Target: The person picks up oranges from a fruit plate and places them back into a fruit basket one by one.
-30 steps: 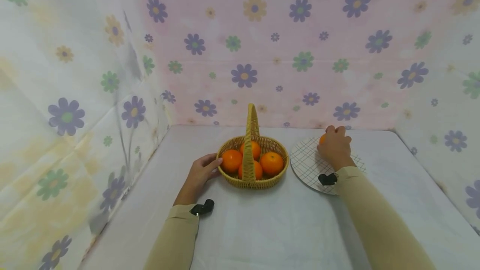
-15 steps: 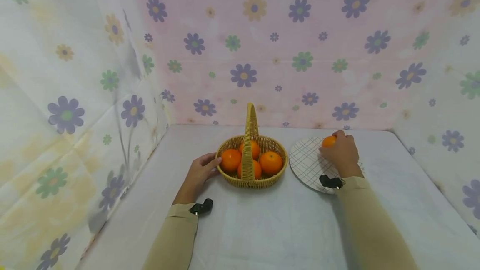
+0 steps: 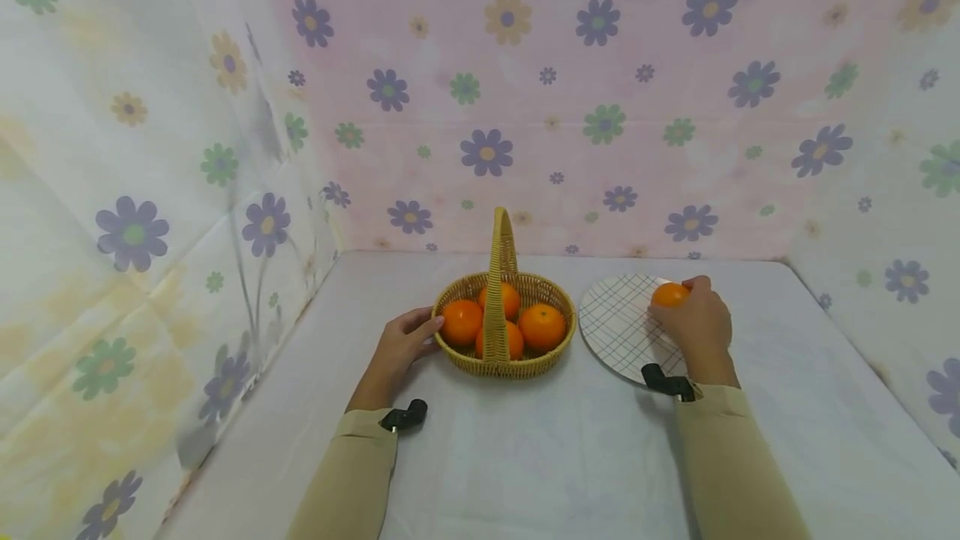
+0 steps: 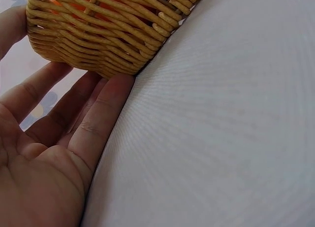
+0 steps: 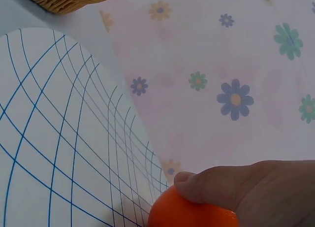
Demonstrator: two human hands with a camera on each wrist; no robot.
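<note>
At the centre of the head view, a yellow wicker basket (image 3: 534, 363) with a tall handle holds several oranges (image 3: 542, 327). My left hand (image 3: 402, 348) holds its left side, thumb at the rim. In the left wrist view, the fingers (image 4: 93, 126) reach the outside of the wicker wall low down, close to the table. On the right lies a round white plate (image 3: 611, 327) with crossing blue lines. Over its right part, my right hand (image 3: 699, 323) grips another orange (image 3: 670, 296). In the right wrist view, the thumb (image 5: 209, 185) presses on that orange, whose lower part is cut off.
A white cloth covers the table (image 3: 525, 457). Flower-printed cloth hangs behind as a backdrop (image 3: 555, 107) and along both sides. The plate's left edge sits close beside the basket.
My right hand has moved right and toward me over the plate with the orange in its grip, showing more of the fruit. The left hand and the basket stay in place.
</note>
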